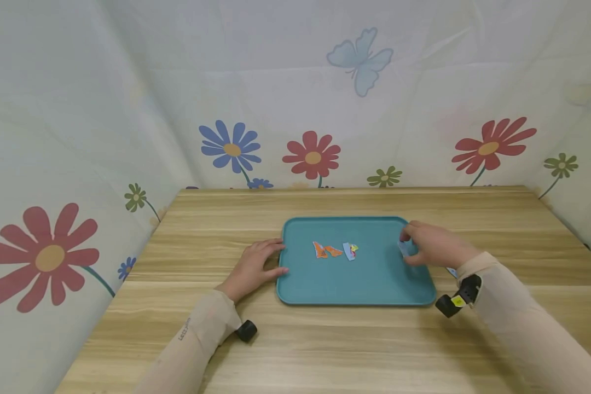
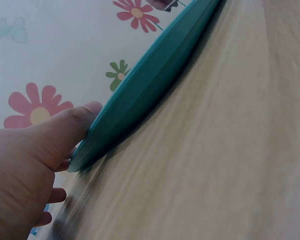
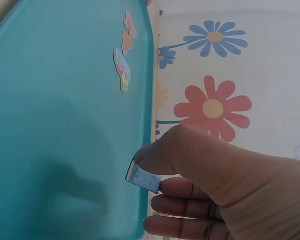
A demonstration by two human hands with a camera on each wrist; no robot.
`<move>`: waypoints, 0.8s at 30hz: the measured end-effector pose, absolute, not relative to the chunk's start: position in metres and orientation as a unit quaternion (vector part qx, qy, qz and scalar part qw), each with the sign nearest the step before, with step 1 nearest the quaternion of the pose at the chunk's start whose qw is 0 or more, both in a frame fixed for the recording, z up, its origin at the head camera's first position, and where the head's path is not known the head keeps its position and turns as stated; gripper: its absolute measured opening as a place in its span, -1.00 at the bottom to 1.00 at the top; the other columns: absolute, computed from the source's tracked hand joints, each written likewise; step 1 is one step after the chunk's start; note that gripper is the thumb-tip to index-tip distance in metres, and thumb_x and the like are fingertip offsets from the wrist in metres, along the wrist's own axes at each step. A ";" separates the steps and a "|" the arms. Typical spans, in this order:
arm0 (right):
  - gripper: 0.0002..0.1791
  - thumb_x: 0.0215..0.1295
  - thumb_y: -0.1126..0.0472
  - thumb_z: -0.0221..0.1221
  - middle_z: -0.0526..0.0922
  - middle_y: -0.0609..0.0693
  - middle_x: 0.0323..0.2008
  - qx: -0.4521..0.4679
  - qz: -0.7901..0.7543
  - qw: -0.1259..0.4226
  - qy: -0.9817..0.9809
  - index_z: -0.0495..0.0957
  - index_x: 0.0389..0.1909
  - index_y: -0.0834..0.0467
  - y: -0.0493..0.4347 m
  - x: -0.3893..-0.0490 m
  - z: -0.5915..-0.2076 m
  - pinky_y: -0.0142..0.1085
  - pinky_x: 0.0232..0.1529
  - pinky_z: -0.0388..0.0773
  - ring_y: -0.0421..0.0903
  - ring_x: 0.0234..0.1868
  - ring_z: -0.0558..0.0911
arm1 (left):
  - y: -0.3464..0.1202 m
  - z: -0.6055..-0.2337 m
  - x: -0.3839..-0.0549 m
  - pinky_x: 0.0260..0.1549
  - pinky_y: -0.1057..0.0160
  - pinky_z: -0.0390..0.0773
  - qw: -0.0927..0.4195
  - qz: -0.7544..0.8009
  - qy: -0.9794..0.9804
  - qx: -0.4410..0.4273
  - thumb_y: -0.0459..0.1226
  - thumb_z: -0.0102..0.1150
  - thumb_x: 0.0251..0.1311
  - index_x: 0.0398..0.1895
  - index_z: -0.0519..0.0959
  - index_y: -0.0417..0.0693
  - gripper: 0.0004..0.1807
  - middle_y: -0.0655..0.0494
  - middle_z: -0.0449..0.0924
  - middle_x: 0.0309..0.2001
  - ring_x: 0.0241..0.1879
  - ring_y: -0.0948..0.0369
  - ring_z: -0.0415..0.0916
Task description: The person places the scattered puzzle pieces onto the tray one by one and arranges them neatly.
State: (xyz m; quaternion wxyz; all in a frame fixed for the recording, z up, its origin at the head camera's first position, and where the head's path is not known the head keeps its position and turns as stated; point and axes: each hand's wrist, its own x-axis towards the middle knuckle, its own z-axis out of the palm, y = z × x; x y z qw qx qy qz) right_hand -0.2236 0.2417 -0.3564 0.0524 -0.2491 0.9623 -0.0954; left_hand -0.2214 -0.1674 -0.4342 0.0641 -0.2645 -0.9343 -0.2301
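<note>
My right hand (image 1: pixel 435 245) is over the right end of the teal tray (image 1: pixel 354 287), pinching a small flat light-blue printed piece (image 3: pixel 144 178) between thumb and fingers. Left of it, in a short row on the tray, lie two orange pieces, one larger (image 1: pixel 319 250) and one smaller (image 1: pixel 333 251), and a pale-blue piece (image 1: pixel 348 251) with yellow and red print. At the tray's left rim rests my left hand (image 1: pixel 250 269), its thumb and fingers spread apart and touching the edge; the left wrist view has the thumb (image 2: pixel 72 122) on the rim.
The tray lies on a wood-grain table (image 1: pixel 325 350). Another small bluish piece (image 1: pixel 451 271) shows beside the tray, partly hidden by the right wrist. Behind the table hangs a white flower-printed cloth (image 1: pixel 276 82).
</note>
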 end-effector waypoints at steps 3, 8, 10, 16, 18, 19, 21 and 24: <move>-0.59 0.05 0.12 0.36 0.59 0.08 -0.18 -0.258 -0.100 0.053 0.960 0.55 -0.13 0.27 0.236 -0.225 -0.360 -0.10 -0.15 0.63 -0.02 -0.18 0.62 | -0.167 -0.434 -0.221 0.34 -0.15 0.21 0.066 -0.229 -0.935 -0.265 0.04 0.30 0.12 0.26 0.45 -0.05 -0.33 0.02 0.39 0.34 0.36 -0.03 0.27; -0.59 0.05 0.12 0.34 0.60 0.10 -0.18 -0.272 -0.098 0.047 0.956 0.55 -0.14 0.27 0.226 -0.228 -0.365 -0.14 -0.18 0.62 -0.03 -0.20 0.64 | -0.168 -0.435 -0.222 0.34 -0.15 0.21 0.064 -0.225 -0.936 -0.265 0.05 0.29 0.12 0.26 0.45 -0.05 -0.33 0.02 0.39 0.34 0.36 -0.04 0.27; -0.60 0.06 0.11 0.34 0.60 0.09 -0.18 -0.272 -0.100 0.047 0.956 0.55 -0.13 0.26 0.222 -0.229 -0.366 -0.14 -0.19 0.62 -0.02 -0.19 0.64 | -0.168 -0.435 -0.222 0.34 -0.15 0.21 0.063 -0.224 -0.936 -0.264 0.05 0.29 0.12 0.27 0.45 -0.04 -0.32 0.02 0.38 0.35 0.36 -0.03 0.27; -0.60 0.08 0.11 0.34 0.58 0.08 -0.14 -0.273 -0.110 0.051 0.954 0.54 -0.11 0.24 0.213 -0.233 -0.370 -0.13 -0.15 0.61 -0.02 -0.16 0.63 | -0.168 -0.434 -0.221 0.34 -0.15 0.21 0.063 -0.226 -0.936 -0.262 0.06 0.29 0.12 0.26 0.45 -0.03 -0.33 0.04 0.38 0.35 0.36 -0.03 0.27; -0.59 0.07 0.11 0.34 0.59 0.08 -0.15 -0.275 -0.113 0.047 0.954 0.54 -0.12 0.25 0.209 -0.235 -0.372 -0.14 -0.14 0.61 -0.03 -0.16 0.62 | -0.168 -0.434 -0.221 0.34 -0.15 0.22 0.063 -0.226 -0.936 -0.262 0.05 0.29 0.12 0.26 0.45 -0.03 -0.33 0.03 0.38 0.35 0.36 -0.03 0.27; -0.59 0.07 0.11 0.35 0.59 0.08 -0.16 -0.277 -0.113 0.046 0.953 0.54 -0.12 0.25 0.207 -0.236 -0.372 -0.14 -0.14 0.61 -0.03 -0.17 0.62 | -0.168 -0.434 -0.221 0.34 -0.15 0.21 0.062 -0.227 -0.936 -0.261 0.05 0.30 0.12 0.26 0.45 -0.03 -0.33 0.03 0.38 0.35 0.36 -0.03 0.27; -0.59 0.06 0.11 0.36 0.59 0.07 -0.17 -0.280 -0.115 0.042 0.952 0.54 -0.13 0.26 0.204 -0.237 -0.373 -0.14 -0.14 0.61 -0.04 -0.18 0.62 | -0.168 -0.434 -0.221 0.34 -0.15 0.22 0.062 -0.226 -0.937 -0.261 0.05 0.30 0.12 0.26 0.45 -0.03 -0.33 0.03 0.38 0.35 0.36 -0.03 0.27; -0.59 0.04 0.10 0.36 0.59 0.05 -0.21 -0.282 -0.110 0.036 0.952 0.55 -0.14 0.25 0.199 -0.238 -0.374 -0.14 -0.16 0.60 -0.07 -0.23 0.60 | -0.168 -0.435 -0.221 0.34 -0.14 0.21 0.061 -0.226 -0.936 -0.261 0.05 0.29 0.12 0.26 0.45 -0.03 -0.33 0.03 0.38 0.35 0.36 -0.03 0.27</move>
